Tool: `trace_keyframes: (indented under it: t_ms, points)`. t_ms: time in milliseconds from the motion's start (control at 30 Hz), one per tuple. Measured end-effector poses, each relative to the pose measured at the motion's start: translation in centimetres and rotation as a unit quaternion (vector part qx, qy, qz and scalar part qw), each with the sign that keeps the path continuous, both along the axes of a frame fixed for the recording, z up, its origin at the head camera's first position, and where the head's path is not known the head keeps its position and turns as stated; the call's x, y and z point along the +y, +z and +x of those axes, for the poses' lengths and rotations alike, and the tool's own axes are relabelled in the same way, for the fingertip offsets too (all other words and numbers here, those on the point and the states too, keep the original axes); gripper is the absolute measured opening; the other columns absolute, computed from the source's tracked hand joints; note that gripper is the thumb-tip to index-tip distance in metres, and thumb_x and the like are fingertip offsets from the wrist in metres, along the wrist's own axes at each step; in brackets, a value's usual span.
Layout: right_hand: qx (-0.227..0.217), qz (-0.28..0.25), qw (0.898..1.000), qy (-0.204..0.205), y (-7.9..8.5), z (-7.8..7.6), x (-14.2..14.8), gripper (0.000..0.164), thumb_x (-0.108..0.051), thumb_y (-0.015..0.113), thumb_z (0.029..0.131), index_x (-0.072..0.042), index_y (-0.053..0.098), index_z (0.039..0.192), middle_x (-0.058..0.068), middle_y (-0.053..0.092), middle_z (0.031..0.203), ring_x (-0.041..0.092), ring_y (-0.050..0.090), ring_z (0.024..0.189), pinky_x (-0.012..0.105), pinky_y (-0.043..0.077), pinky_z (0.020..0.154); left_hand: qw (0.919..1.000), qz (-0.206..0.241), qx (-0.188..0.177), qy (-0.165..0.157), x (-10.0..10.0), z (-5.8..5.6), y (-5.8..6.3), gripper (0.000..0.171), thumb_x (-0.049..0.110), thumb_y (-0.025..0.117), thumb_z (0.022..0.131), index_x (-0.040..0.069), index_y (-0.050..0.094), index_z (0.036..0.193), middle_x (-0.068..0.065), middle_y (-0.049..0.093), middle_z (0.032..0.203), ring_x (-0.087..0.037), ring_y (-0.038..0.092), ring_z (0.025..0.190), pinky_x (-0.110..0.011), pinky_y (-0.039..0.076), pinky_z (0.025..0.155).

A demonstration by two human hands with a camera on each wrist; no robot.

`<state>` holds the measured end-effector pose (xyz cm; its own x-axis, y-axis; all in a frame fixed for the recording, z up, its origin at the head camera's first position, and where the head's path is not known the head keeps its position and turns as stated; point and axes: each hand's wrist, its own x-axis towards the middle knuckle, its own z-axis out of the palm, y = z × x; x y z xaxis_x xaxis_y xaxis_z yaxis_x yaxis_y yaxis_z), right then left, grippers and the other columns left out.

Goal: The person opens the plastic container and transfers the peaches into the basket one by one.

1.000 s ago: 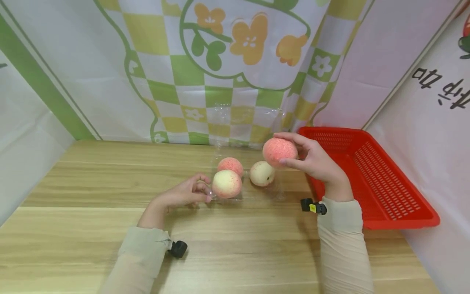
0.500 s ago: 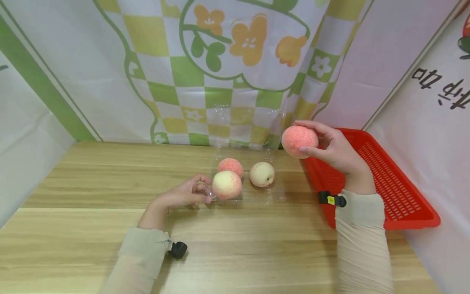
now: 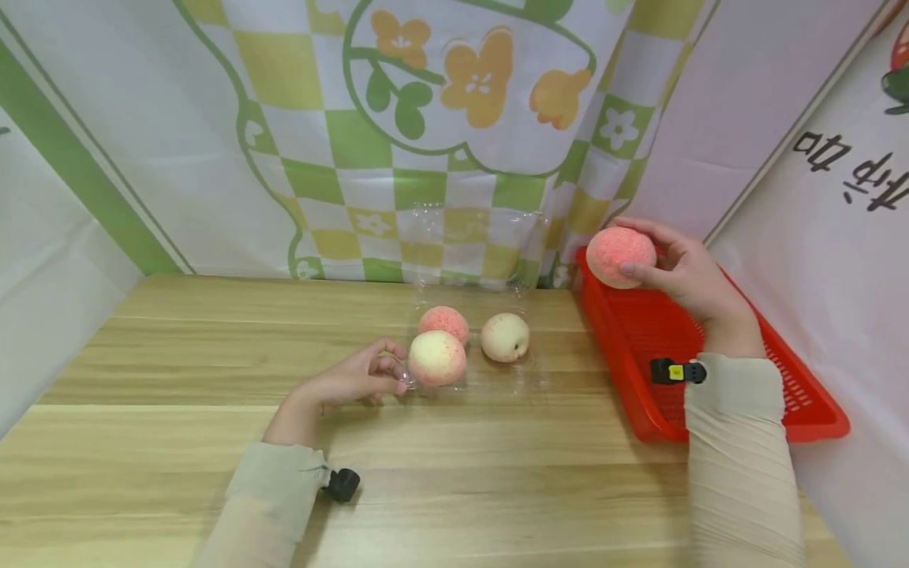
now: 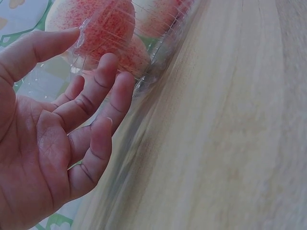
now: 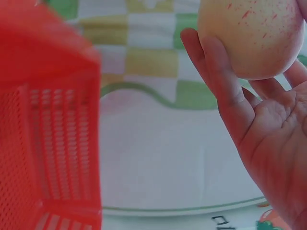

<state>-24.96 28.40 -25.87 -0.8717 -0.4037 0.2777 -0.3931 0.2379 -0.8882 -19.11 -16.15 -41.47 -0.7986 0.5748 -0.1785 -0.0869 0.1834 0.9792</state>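
In the head view, my right hand holds a pink peach between fingers and thumb, above the back left of the red basket. The right wrist view shows the pale, speckled underside of this peach. On the table, my left hand grips the left front corner of a clear plastic box whose lid stands raised at the back. Inside it are a pale peach at front left, a pink peach behind it and another pale peach on the right.
The wooden table reaches back to a checked, flowered curtain. The red basket, with its perforated walls, stands at the table's right side near a white side wall with dark lettering.
My right hand has carried the pink peach rightward and upward from over the plastic box to over the basket. The left hand has stayed at the box's corner.
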Motion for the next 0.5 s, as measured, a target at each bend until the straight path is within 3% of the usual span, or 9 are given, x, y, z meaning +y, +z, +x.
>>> trace_keyframes:
  t_ms: [167, 500]
  points:
    - [0.001, 0.036, 0.999, -0.019, -1.0, -1.1, 2.0, 0.054, 0.006, 0.062, 0.092, -0.010, 0.052, 0.143, -0.013, 0.060, 0.125, 0.005, 0.061, 0.097, 0.016, 0.055, 0.075, 1.0000, -0.007, -0.003, -0.001, 0.0, 0.1, 0.1, 0.049, 0.006, 0.066, 0.091, 0.001, 0.034, 0.128, -0.001, 0.064, 0.099, -0.015, 0.062, 0.080, -0.021, 0.042, 0.059]
    - [-0.060, 0.125, 0.984, -0.108, -3.3, -2.8, 4.8, 0.057, -0.017, 0.065, 0.097, -0.011, 0.042, 0.149, -0.021, 0.055, 0.115, 0.000, 0.056, 0.095, 0.017, 0.054, 0.073, 0.9999, -0.010, 0.003, 0.002, 0.0, 0.0, -0.1, 0.051, 0.008, 0.067, 0.092, 0.001, 0.034, 0.129, -0.003, 0.065, 0.102, -0.019, 0.065, 0.086, -0.022, 0.044, 0.060]
